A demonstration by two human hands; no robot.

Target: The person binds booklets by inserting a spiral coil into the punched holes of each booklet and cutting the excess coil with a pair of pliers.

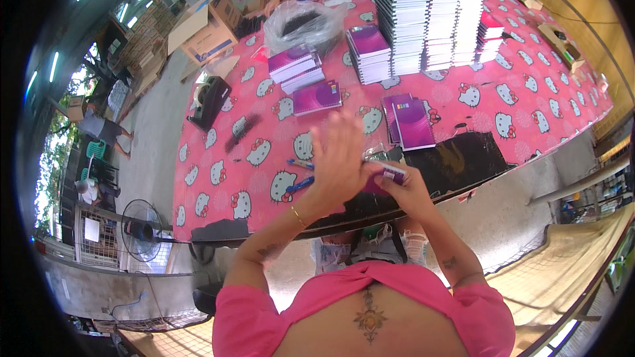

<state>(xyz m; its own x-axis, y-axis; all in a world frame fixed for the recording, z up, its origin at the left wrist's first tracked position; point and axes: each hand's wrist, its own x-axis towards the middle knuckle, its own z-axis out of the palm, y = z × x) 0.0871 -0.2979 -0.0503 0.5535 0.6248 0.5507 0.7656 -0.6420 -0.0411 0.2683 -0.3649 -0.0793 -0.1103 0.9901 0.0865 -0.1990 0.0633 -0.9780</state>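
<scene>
A black tape dispenser (210,102) stands left of stacked purple notebooks (294,69). The left hand (340,155), fingers extended, grips nothing visible. Beside it, 1 partly hidden purple booklet (376,186) sits in the right hand (405,192), fingers closed, apparently unfinished; 3 tall spiral-notebook stacks (441,23) appear complete.

Multicoloured block lettering shows on the purple notebook (418,127) lying toward the near edge of the tabletop (205,188), and here's more on another purple notebook (311,100), farther left! A pale label (395,174) marks the purple piece (376,185) in the right hand (405,190), too small to read. Beyond the far-left corner, a carton (206,45) carries dark, indistinct print.
</scene>
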